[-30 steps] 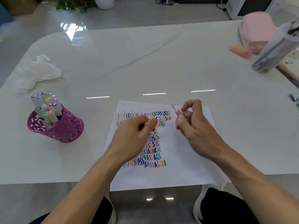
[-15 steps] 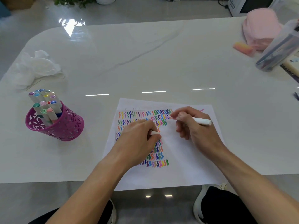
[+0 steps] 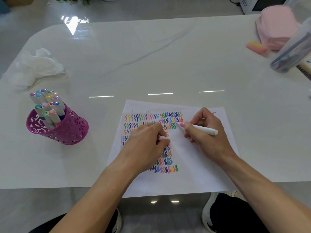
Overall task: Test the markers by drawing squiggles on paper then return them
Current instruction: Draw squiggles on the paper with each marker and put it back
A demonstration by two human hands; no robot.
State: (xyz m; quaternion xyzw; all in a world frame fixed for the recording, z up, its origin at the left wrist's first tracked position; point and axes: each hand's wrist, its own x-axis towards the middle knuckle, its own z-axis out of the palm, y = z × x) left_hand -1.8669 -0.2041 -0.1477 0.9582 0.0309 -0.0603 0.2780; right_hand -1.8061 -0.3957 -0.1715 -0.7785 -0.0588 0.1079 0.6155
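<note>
A white sheet of paper (image 3: 193, 165) lies at the table's near edge, covered on its left half with rows of coloured squiggles. My right hand (image 3: 207, 137) grips a white marker (image 3: 203, 130) with its pink tip on the paper beside the top rows. My left hand (image 3: 146, 145) rests on the squiggles and holds the marker's white cap (image 3: 162, 137) between curled fingers. A purple perforated cup (image 3: 58, 126) with several capped markers (image 3: 46, 105) stands to the left of the paper.
A crumpled white tissue (image 3: 33, 68) lies at the far left. At the far right are a pink pouch (image 3: 277, 27), an orange-pink eraser (image 3: 256, 47) and a clear tube of pens (image 3: 292, 51). My knees and shoes show below the table edge.
My right hand turned the marker from tip-up to tip-down and brought it onto the paper. My left hand lowered onto the sheet with the cap.
</note>
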